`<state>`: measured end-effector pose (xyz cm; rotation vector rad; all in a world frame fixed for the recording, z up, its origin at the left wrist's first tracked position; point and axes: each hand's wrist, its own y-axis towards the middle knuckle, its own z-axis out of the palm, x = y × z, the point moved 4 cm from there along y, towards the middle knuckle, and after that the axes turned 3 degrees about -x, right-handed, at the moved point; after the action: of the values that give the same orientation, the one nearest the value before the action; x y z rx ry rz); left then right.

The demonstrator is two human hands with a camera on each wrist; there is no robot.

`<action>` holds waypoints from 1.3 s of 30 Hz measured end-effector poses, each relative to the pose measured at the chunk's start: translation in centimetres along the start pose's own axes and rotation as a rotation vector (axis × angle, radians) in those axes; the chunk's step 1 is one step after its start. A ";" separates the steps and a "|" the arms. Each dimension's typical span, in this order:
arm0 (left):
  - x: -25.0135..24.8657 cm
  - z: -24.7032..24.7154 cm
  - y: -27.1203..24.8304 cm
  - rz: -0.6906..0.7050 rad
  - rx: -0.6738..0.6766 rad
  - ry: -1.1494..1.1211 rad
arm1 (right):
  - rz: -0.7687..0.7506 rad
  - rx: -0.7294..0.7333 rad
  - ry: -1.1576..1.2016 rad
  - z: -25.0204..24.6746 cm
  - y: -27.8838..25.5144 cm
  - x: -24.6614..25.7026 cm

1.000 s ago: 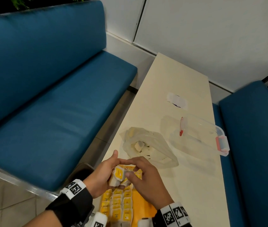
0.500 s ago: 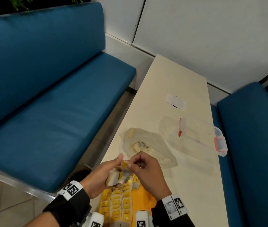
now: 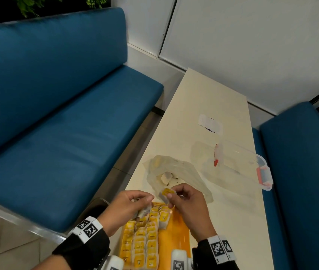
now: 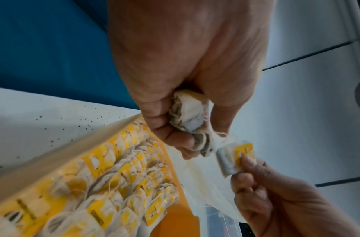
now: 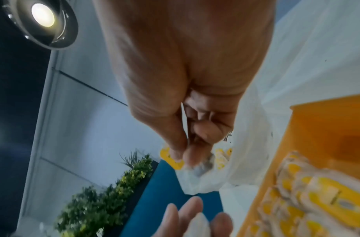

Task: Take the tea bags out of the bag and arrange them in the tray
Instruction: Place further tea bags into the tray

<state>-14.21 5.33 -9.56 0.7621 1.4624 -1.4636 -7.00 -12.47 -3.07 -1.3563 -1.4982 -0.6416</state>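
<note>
Above the orange tray [image 3: 176, 236] on the table [image 3: 209, 106]: right hand [image 3: 188, 199] pinching one tea bag [image 3: 166, 193], left hand [image 3: 129, 209] clenched on a bunch [image 4: 190, 118]. Tangled strings likely to drag extras out; remaining bags near in the plastic bag [image 3: 176, 172].

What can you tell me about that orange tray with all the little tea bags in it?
The tray is a flat, rectangular orange piece, plastic by its look, lying on the pale table at its near end, below both hands. Its left part is packed with tidy rows of tea bags, white pouches with yellow tags; the right part is bare orange. A low pale rim runs along its left edge. The crumpled plastic bag lies just beyond its far end.
</note>
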 end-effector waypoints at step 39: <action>2.3 1.3 2.5 0.089 -0.139 0.352 | 0.417 0.001 -0.401 3.2 0.2 -11.1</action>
<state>-12.60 3.91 -12.52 1.0209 1.7479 -1.1875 -8.89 -14.38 -14.37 -1.8043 -1.4481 -0.1059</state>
